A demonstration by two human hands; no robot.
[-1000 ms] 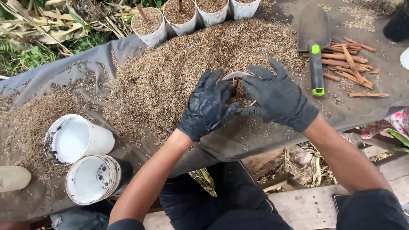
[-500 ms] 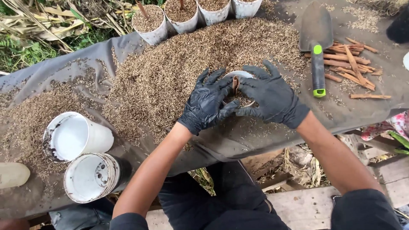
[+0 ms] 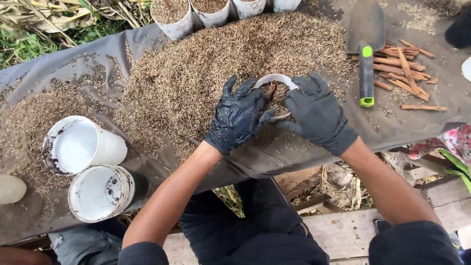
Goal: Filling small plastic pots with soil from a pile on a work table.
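Holding: left hand (image 3: 239,116) and right hand (image 3: 316,114), gloved, palms down.
Fingers: curled around a white cup (image 3: 274,81) on the husk pile (image 3: 196,73).

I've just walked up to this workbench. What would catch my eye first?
Dead centre, two black-gloved hands, left hand and right hand, cup a small white pot with a brown stick cutting upright inside, sunk in a big heap of rice husks. Right of it lie a green-handled trowel and a bundle of cuttings; two empty white cups lie at left.
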